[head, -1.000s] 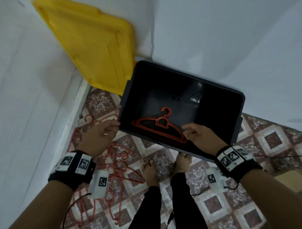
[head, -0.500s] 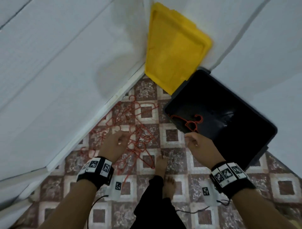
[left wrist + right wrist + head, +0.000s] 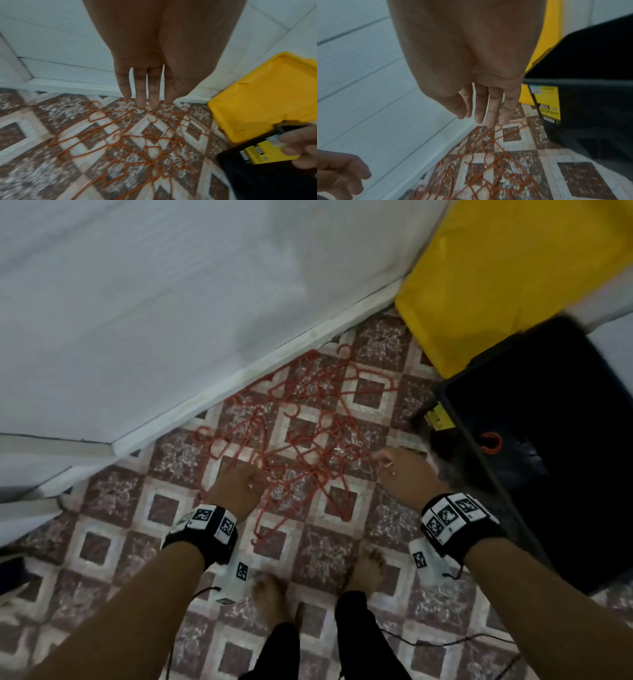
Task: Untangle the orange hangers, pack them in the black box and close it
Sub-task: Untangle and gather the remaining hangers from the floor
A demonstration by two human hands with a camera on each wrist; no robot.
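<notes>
Two bare hands are reaching down over the tangle of orange hangers (image 3: 301,446) on the patterned floor tiles (image 3: 325,556), beside the black box (image 3: 561,405). My left hand (image 3: 236,487) is hanging over the near-left part of the heap, fingers (image 3: 142,94) straight and slightly apart, holding nothing. My right hand (image 3: 404,470) is hovering at the heap's right edge, just beside the box's near corner, fingers (image 3: 479,108) loosely extended and likewise empty. One hanger's hook (image 3: 490,442) is showing inside the box; the yellow lid (image 3: 507,268) is leaning against the white wall (image 3: 171,302) behind it.

I am judging that the step in hand is picking the next hanger from the pile. To do it well, I should be choosing one lying on top or at the edge, pinching it near the hook with one hand while pressing the rest down with the other, then sliding it out along its own plane rather than yanking upward and lifting the whole knot.

Much is staying unclear: motion blur is smearing the wires, so I cannot count the hangers or tell which crosses over which. Whether my fingertips are touching any wire I cannot tell. Most of the box's interior is dark, and its far side is being cut off by the frame.
</notes>
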